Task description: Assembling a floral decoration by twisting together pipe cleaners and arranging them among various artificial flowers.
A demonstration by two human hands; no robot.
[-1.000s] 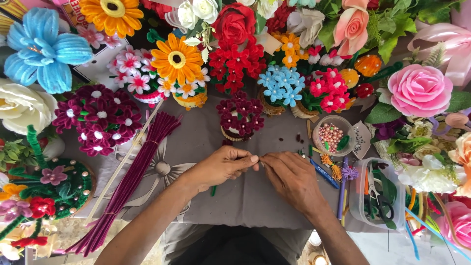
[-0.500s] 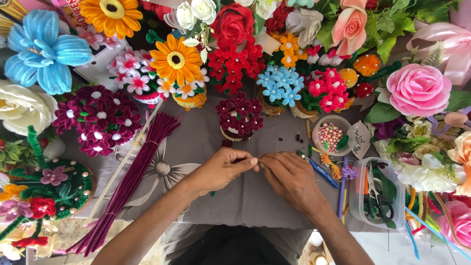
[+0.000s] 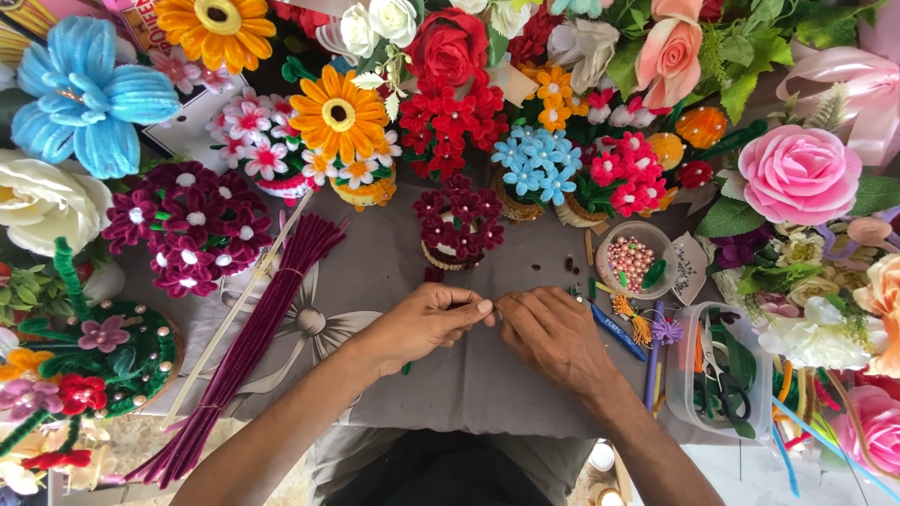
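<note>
At about 8 o'clock on the grey table point(image 3: 394, 272) lies a long bundle of dark maroon pipe cleaners point(image 3: 246, 343). Right of it, near the centre, the left hand point(image 3: 427, 323) is pinched shut, thumb against fingertips, on a thin dark green stem point(image 3: 409, 365), possibly a pipe cleaner; most of it is hidden. The right hand point(image 3: 553, 335), touching it at 3 o'clock, is curled closed too, though its grip is hidden. Both hands have barely shifted since half a second ago. A bowl of pink beads point(image 3: 633, 262) sits at 2 o'clock.

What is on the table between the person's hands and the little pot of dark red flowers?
In the head view, only bare grey cloth lies between the hands and the small pot of dark maroon flowers.
</note>
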